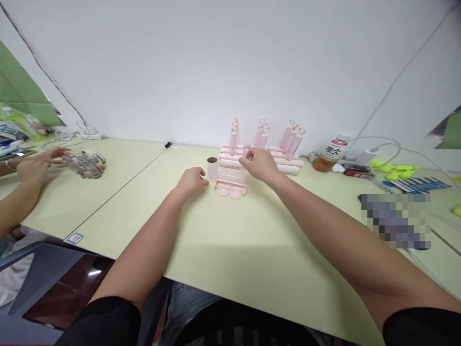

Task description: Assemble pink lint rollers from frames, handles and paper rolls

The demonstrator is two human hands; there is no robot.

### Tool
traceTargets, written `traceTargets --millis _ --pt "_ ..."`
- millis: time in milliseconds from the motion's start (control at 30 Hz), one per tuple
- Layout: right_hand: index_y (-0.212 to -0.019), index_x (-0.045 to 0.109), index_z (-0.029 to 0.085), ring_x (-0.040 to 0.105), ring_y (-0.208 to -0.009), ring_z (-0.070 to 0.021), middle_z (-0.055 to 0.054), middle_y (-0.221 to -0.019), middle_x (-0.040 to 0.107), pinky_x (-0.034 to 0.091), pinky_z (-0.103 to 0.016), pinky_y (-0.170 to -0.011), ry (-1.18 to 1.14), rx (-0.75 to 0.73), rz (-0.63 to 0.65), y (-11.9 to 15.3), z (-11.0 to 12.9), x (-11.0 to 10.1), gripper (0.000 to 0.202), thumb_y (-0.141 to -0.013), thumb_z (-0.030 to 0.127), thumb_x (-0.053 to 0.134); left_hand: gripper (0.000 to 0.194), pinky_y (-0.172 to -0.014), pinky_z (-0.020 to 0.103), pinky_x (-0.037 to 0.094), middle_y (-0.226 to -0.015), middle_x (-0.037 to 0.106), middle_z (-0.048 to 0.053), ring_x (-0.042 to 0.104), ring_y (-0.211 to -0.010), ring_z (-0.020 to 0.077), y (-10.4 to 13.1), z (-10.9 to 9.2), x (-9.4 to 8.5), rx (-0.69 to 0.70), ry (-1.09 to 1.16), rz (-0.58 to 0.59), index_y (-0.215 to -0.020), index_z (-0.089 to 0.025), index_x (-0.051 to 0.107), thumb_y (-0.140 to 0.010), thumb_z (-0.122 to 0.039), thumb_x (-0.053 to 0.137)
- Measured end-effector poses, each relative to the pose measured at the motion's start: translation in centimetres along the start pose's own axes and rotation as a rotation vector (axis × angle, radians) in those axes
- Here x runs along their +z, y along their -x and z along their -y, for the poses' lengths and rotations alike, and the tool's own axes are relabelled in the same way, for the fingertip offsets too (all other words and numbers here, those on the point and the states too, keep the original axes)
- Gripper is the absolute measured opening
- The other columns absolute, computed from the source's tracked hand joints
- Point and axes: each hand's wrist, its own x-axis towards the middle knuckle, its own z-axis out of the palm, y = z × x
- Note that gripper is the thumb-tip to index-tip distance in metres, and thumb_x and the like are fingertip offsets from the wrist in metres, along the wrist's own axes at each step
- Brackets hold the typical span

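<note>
My right hand pinches with thumb and fingertips at a small clear pink tube, whose lower part is hidden by the fingers. Under it are long pale pink cylinders and boxes, piled in rows. Several clear pink tubes with heart-shaped loops on top stand upright among them. My left hand rests near the table, fingers bent and apart, beside an upright white cylinder with a dark open top. In front lies an open pink case with two round pink discs along its near edge.
A drink bottle stands at the right, near cables, a charger, yellow-green items and a blurred-out phone. At the left, another person's hands are by a shiny clustered object. A seam crosses the table.
</note>
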Motion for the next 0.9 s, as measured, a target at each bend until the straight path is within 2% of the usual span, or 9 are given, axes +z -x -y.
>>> traceTargets --millis 100,167,367,467,567,633,700,800,900 --pt "-0.073 0.056 0.021 0.053 -0.065 -0.019 -0.005 -0.074 0.064 0.03 -0.029 -0.056 0.067 0.024 0.009 1.0 -1.2 -0.6 0.017 -0.077 0.037 0.059 0.015 -0.063 0.028 0.044 -0.085 0.071 0.007 0.064 -0.074 0.0191 0.3 -0.4 -0.5 0.002 -0.027 0.004 -0.084 -0.017 0.067 -0.075 -0.029 0.068" --pt "-0.074 0.056 0.021 0.053 -0.063 -0.019 -0.005 -0.073 0.064 0.029 -0.029 -0.056 0.088 0.039 0.019 1.7 -1.8 -0.5 0.017 -0.078 0.037 0.058 0.013 -0.062 0.028 0.043 -0.077 0.07 0.006 0.063 -0.069 0.0182 0.4 -0.6 -0.7 0.011 -0.038 0.011 -0.078 -0.017 0.067 -0.077 -0.03 0.066" --pt "-0.075 0.056 0.02 0.055 -0.067 -0.0196 -0.005 -0.076 0.066 0.031 -0.028 -0.057 0.083 0.071 0.06 2.8 -3.7 0.7 0.014 -0.078 0.034 0.057 0.011 -0.062 0.027 0.043 -0.075 0.07 0.005 0.062 -0.07 0.018 0.4 -0.6 -0.2 0.044 -0.079 0.024 -0.081 -0.017 0.07 -0.076 -0.021 0.061" --pt "-0.075 0.056 0.02 0.056 -0.07 -0.0199 -0.006 -0.078 0.067 0.031 -0.028 -0.057 0.073 0.073 0.061 2.8 -3.8 0.7 0.014 -0.078 0.034 0.057 0.013 -0.063 0.027 0.043 -0.078 0.072 0.006 0.063 -0.073 0.0187 0.3 -0.5 0.2 0.06 -0.094 0.029 -0.082 -0.016 0.071 -0.075 -0.019 0.06" --pt "-0.077 0.056 0.02 0.055 -0.068 -0.0193 -0.005 -0.075 0.065 0.03 -0.028 -0.057 0.053 0.046 0.017 2.9 -2.6 0.0 0.016 -0.079 0.036 0.056 0.018 -0.064 0.025 0.043 -0.083 0.072 0.005 0.063 -0.076 0.018 0.1 -0.4 0.3 0.059 -0.091 0.026 -0.089 -0.017 0.07 -0.074 -0.016 0.059" --pt "-0.076 0.056 0.02 0.054 -0.066 -0.0182 -0.003 -0.073 0.064 0.031 -0.027 -0.057 -0.006 -0.028 -0.015 2.9 -1.1 -0.3 0.016 -0.078 0.036 0.057 0.026 -0.063 0.024 0.043 -0.089 0.073 0.005 0.063 -0.078 0.0175 0.0 -0.3 0.4 0.048 -0.083 0.008 -0.096 -0.017 0.068 -0.072 -0.014 0.06" --pt "-0.076 0.057 0.02 0.054 -0.066 -0.017 -0.003 -0.074 0.064 0.032 -0.027 -0.057 -0.087 -0.104 0.024 2.9 0.7 0.0 0.014 -0.077 0.034 0.057 0.029 -0.061 0.024 0.043 -0.092 0.072 0.005 0.063 -0.079 0.0173 -0.2 -0.2 0.5 0.042 -0.077 -0.013 -0.099 -0.018 0.066 -0.07 -0.013 0.061" --pt "-0.071 0.056 0.019 0.055 -0.068 -0.0161 -0.002 -0.075 0.065 0.032 -0.026 -0.057 -0.157 -0.148 0.126 2.6 2.9 1.6 0.012 -0.073 0.031 0.06 0.027 -0.063 0.024 0.043 -0.092 0.071 0.005 0.063 -0.079 0.0172 -0.5 0.2 0.9 0.053 -0.079 -0.049 -0.097 -0.018 0.064 -0.071 -0.014 0.06" --pt "-0.069 0.056 0.02 0.057 -0.065 -0.0156 -0.002 -0.072 0.066 0.033 -0.025 -0.055 -0.175 -0.15 0.174 2.2 4.2 3.7 0.012 -0.072 0.029 0.061 0.025 -0.067 0.025 0.043 -0.094 0.071 0.005 0.062 -0.082 0.018 -0.8 0.7 1.2 0.067 -0.097 -0.077 -0.096 -0.018 0.064 -0.072 -0.016 0.061"
